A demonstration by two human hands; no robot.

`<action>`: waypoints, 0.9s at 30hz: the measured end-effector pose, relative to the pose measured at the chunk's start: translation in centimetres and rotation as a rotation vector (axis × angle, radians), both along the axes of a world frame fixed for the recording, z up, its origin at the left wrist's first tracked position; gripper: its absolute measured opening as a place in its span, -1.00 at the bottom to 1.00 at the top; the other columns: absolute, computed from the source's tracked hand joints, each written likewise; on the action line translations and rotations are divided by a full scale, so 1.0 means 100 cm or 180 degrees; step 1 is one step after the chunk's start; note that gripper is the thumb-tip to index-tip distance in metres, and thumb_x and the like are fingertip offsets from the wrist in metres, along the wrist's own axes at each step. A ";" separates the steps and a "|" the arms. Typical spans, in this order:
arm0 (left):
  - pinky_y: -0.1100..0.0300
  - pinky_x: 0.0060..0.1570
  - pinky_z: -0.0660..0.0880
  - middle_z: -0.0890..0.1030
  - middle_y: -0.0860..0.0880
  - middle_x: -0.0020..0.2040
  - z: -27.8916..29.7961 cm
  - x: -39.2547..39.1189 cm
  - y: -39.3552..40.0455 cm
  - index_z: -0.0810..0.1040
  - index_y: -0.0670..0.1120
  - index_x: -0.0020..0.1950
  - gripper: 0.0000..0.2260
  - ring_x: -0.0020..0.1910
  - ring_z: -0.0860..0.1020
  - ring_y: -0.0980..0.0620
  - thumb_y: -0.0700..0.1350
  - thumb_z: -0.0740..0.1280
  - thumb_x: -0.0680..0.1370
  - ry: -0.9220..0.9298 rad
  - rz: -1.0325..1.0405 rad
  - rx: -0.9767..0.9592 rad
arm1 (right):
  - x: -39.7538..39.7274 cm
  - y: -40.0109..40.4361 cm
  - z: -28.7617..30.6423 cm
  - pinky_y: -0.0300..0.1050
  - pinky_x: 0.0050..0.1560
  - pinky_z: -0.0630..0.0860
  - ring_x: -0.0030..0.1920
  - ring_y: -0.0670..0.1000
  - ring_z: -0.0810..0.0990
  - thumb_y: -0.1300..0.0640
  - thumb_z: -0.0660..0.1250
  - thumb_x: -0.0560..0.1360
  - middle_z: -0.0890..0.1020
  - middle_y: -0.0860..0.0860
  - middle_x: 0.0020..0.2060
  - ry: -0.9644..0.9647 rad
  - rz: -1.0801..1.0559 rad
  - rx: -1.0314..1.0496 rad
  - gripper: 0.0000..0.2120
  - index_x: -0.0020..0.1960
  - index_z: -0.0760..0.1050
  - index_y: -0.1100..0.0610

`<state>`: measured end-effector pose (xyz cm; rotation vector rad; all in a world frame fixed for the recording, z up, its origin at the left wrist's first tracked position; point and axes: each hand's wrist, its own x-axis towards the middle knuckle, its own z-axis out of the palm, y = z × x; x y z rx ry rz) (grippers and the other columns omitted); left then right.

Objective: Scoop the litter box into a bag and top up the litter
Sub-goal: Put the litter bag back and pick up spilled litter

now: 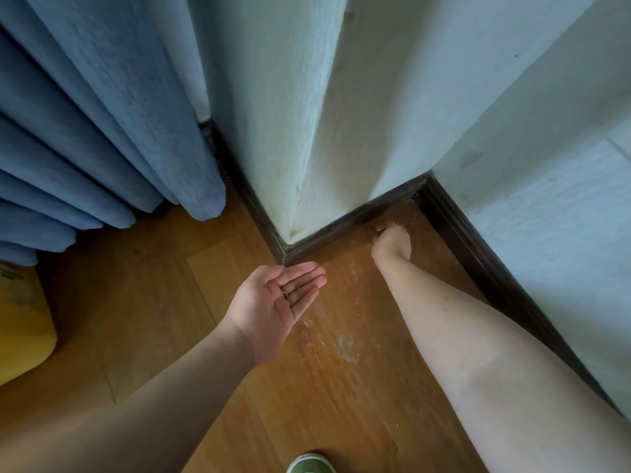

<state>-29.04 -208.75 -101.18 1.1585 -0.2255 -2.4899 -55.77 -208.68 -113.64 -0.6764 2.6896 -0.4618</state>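
Observation:
My left hand (pixel 277 303) is held palm up above the wooden floor, fingers straight, with a few small dark bits (pixel 288 295) lying in the palm. My right hand (pixel 392 241) reaches down to the floor by the dark skirting board, fingers curled downward with the tips hidden against the floor; what they pinch cannot be seen. Scattered pale litter crumbs (pixel 406 213) lie in the floor corner beside that hand. No litter box, scoop or bag is in view.
A white wall corner (pixel 307 148) juts out ahead with a dark skirting board (pixel 341 227) at its foot. Blue curtains (pixel 102 131) hang at the left. A yellow container (pixel 20 329) stands at the left edge. Pale smears (pixel 346 348) mark the floor. A green shoe (pixel 310 464) shows below.

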 end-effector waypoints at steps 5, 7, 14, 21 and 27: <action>-0.02 0.30 0.42 0.61 -0.29 0.20 -0.002 0.002 0.006 0.49 -0.36 0.28 -0.58 0.21 0.59 -0.19 -0.13 -0.03 0.68 0.0048 0.0018 0.0051 | 0.003 0.010 0.004 -0.16 -0.11 0.43 0.07 0.12 0.59 0.24 0.25 0.58 0.60 0.12 0.11 -0.0121 -0.0225 -0.0384 -0.82 0.15 0.54 0.19; -0.02 0.31 0.42 0.61 -0.29 0.19 -0.003 0.000 0.008 0.49 -0.36 0.27 -0.57 0.21 0.59 -0.19 -0.13 -0.03 0.68 0.0041 0.0001 0.0071 | -0.001 0.022 0.007 -0.17 -0.09 0.45 0.05 0.09 0.60 0.22 0.27 0.58 0.63 0.12 0.08 -0.0303 -0.0435 -0.0621 -0.85 0.13 0.54 0.18; -0.02 0.32 0.42 0.61 -0.29 0.18 -0.005 -0.023 0.016 0.51 -0.36 0.26 -0.57 0.20 0.60 -0.20 -0.14 -0.03 0.67 0.0055 -0.0147 0.0050 | -0.031 0.045 0.013 -0.24 -0.06 0.47 0.03 0.02 0.61 0.21 0.32 0.55 0.65 0.05 0.03 -0.0185 -0.0380 -0.0783 -0.86 0.09 0.57 0.14; -0.01 0.35 0.40 0.62 -0.27 0.19 0.003 -0.039 0.010 0.50 -0.33 0.29 -0.57 0.21 0.60 -0.17 -0.12 -0.04 0.68 0.0169 -0.0215 0.0029 | -0.042 0.027 0.016 -0.17 0.00 0.49 0.05 0.04 0.62 0.16 0.32 0.55 0.66 0.03 0.03 -0.0114 -0.0134 -0.0582 -0.81 0.16 0.56 0.09; -0.01 0.37 0.38 0.60 -0.27 0.21 0.007 -0.048 0.001 0.49 -0.33 0.31 -0.56 0.23 0.58 -0.18 -0.10 -0.04 0.68 0.0364 -0.0281 0.0020 | -0.048 0.019 0.007 -0.15 0.07 0.49 0.09 0.07 0.61 0.16 0.32 0.55 0.66 0.06 0.06 -0.0150 -0.0201 -0.0517 -0.77 0.19 0.57 0.11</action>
